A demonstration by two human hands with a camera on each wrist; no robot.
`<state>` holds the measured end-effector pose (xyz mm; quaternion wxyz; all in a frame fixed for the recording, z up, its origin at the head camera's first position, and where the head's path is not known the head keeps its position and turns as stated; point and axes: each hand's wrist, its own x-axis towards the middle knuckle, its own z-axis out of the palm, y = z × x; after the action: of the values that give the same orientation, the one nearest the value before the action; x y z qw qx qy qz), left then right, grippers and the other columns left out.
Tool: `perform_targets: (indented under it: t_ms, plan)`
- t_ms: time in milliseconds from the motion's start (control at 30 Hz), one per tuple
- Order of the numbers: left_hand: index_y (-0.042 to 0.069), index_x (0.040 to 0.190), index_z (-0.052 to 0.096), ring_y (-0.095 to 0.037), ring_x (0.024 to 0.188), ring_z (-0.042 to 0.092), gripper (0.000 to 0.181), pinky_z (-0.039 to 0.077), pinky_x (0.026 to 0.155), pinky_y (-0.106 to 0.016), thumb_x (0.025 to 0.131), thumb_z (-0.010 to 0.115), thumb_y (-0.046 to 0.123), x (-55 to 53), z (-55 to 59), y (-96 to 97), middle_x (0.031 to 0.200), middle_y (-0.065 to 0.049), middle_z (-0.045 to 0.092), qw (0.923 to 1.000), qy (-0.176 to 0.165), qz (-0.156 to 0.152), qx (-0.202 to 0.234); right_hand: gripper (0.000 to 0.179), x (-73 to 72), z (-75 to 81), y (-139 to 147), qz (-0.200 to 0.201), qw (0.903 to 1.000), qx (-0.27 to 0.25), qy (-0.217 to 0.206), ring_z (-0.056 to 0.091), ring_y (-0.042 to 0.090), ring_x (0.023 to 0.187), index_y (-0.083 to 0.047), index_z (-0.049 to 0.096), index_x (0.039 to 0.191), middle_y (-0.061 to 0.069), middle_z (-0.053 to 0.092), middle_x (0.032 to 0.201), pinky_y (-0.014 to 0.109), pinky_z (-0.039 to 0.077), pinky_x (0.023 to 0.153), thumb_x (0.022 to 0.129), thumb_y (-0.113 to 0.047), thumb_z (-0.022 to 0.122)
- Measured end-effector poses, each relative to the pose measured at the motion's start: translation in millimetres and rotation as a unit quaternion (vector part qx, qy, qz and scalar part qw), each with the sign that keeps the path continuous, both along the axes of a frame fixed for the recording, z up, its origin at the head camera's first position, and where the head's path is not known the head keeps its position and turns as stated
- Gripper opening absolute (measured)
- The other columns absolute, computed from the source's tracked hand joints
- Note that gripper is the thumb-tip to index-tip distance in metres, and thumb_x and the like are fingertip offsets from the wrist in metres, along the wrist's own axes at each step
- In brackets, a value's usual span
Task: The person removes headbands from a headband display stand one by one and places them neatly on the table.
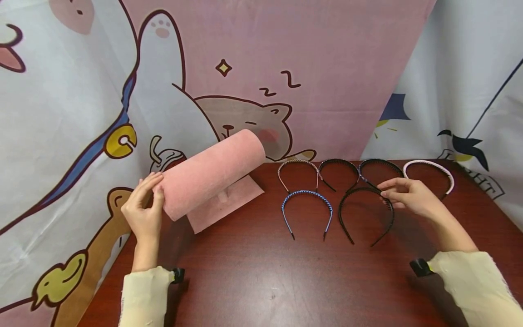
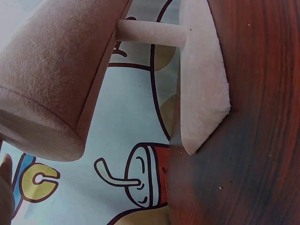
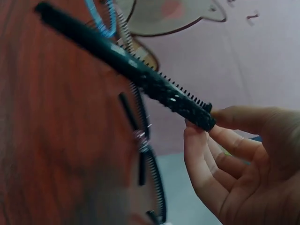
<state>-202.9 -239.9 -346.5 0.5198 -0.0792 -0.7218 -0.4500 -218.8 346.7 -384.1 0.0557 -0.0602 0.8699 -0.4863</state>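
Note:
A pink fabric-covered headband stand (image 1: pixel 212 175) has a thick roll held above a flat base (image 1: pixel 226 206) by a short post (image 2: pixel 150 33). My left hand (image 1: pixel 143 209) touches the near left end of the roll with its fingers and thumb; only a sliver of it shows in the left wrist view. My right hand (image 1: pixel 408 195) pinches a black toothed headband (image 1: pixel 345 213) at the right side of its arch, between thumb and fingers. Left of that band lies a blue wrapped headband (image 1: pixel 307 193).
Behind these, a row holds a light patterned headband (image 1: pixel 297 161), two dark headbands (image 1: pixel 339 160) and a pale pink headband (image 1: pixel 429 162). They lie on the dark red wooden table (image 1: pixel 261 272). A printed cartoon curtain (image 1: pixel 327 54) hangs close behind and at the left.

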Motion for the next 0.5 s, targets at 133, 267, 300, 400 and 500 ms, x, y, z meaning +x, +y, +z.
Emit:
perform_targets:
  t_ms: [133, 267, 300, 400, 500]
  plan:
    - [-0.005, 0.099, 0.077, -0.005, 0.106, 0.070, 0.018, 0.045, 0.110, -0.026, 0.085, 0.068, 0.001, -0.7, 0.2, -0.1, 0.102, -0.027, 0.074, 1.0000, 0.000, 0.002, -0.002, 0.032, -11.9, -13.5, 2.6, 0.003, 0.9992, 0.006, -0.040, 0.066, -0.005, 0.081, 0.014, 0.054, 0.125, -0.014, 0.072, 0.089, 0.020, 0.057, 0.068, 0.102, -0.008, 0.052]
    - [-0.005, 0.099, 0.077, -0.006, 0.106, 0.071, 0.018, 0.045, 0.109, -0.025, 0.085, 0.068, 0.001, -1.4, 0.4, -0.3, 0.102, -0.027, 0.074, 1.0000, 0.002, 0.003, -0.003, 0.038, -24.4, -24.8, 1.1, 0.004, 0.9972, -0.008, -0.074, 0.066, -0.002, 0.082, 0.021, 0.046, 0.130, -0.008, 0.071, 0.092, 0.023, 0.057, 0.069, 0.103, -0.006, 0.047]
    - [-0.005, 0.099, 0.077, -0.006, 0.106, 0.071, 0.018, 0.045, 0.109, -0.025, 0.085, 0.068, 0.001, -1.4, 0.3, -0.3, 0.102, -0.027, 0.074, 1.0000, 0.001, 0.004, -0.003, 0.038, -27.0, -27.1, 0.4, 0.002, 0.9966, -0.013, -0.081, 0.066, -0.001, 0.081, 0.021, 0.045, 0.130, -0.008, 0.071, 0.092, 0.024, 0.057, 0.069, 0.103, -0.006, 0.047]
    - [-0.006, 0.099, 0.077, -0.004, 0.106, 0.070, 0.018, 0.045, 0.109, -0.026, 0.085, 0.068, 0.001, -1.4, 0.1, -0.1, 0.102, -0.027, 0.074, 1.0000, 0.001, 0.004, -0.004, 0.039, -33.6, -33.4, -1.1, -0.008, 0.9956, -0.018, -0.092, 0.066, 0.000, 0.079, 0.019, 0.047, 0.130, -0.009, 0.072, 0.090, 0.024, 0.057, 0.068, 0.102, -0.007, 0.049]
    - [-0.005, 0.099, 0.077, -0.005, 0.107, 0.070, 0.018, 0.045, 0.110, -0.026, 0.085, 0.068, 0.002, -1.6, -0.2, 0.1, 0.102, -0.027, 0.074, 1.0000, 0.001, 0.004, -0.005, 0.040, -38.1, -38.3, -2.6, -0.015, 0.9959, 0.002, -0.089, 0.064, -0.002, 0.078, 0.017, 0.050, 0.131, -0.013, 0.074, 0.090, 0.023, 0.056, 0.068, 0.102, -0.011, 0.053]
